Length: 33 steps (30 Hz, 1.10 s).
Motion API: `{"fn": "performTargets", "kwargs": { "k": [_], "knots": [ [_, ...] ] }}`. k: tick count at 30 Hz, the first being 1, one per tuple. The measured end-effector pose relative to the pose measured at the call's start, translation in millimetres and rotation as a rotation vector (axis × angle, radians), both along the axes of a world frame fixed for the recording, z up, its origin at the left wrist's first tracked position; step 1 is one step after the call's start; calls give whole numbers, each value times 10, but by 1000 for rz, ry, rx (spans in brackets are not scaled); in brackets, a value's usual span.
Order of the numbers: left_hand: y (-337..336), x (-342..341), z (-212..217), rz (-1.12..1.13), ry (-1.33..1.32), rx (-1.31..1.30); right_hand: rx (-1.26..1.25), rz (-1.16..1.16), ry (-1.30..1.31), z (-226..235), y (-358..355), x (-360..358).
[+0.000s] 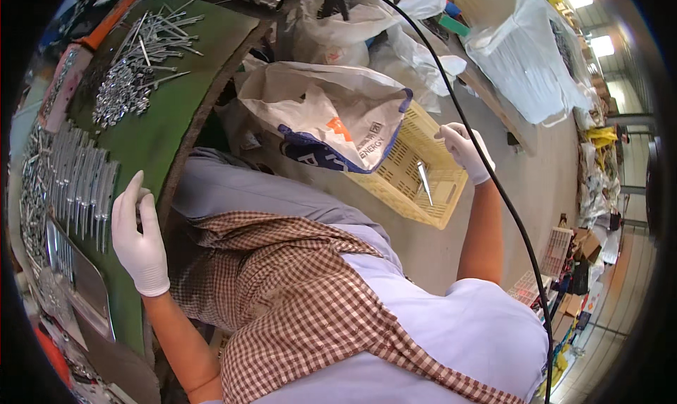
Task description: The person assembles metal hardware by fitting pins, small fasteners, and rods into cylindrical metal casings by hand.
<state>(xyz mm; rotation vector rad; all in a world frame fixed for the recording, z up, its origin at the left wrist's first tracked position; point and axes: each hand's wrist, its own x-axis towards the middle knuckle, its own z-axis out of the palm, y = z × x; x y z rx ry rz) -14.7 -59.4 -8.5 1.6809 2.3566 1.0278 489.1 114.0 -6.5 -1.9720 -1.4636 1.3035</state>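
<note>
My left hand (138,238), in a white glove, is over the edge of the green-topped workbench (159,132). Its fingers are apart, and nothing shows in them. Beside it lies a row of slim metal pieces with broad handle-like ends (83,182). My right hand (465,152), also gloved, hangs above the far right side of a yellow plastic crate (423,210). Its fingers are loosely bent, with no object visible in them. A single shiny metal piece (424,183) appears in the crate, apart from this hand; whether it rests on the bottom I cannot tell.
A heap of thin metal rods (144,62) lies farther up the bench, near an orange-handled tool (113,16). A metal tray (81,277) sits near the left hand. A large white woven sack (282,97) stands against the crate. A black cable (462,111) crosses before the right arm.
</note>
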Motion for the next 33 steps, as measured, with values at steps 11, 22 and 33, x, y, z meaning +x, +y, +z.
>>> {"fn": "performTargets", "kwargs": {
  "k": [11,22,33],
  "knots": [
    [-46,26,-130,-38,222,30,-164,643,-709,-2612,-414,-36],
    [517,914,-123,-602,151,158,-44,632,-620,-2549,-689,-473],
    [1735,1191,-1112,-787,390,-558,586,720,-464,-3775,-182,-1085]
  ]
}}
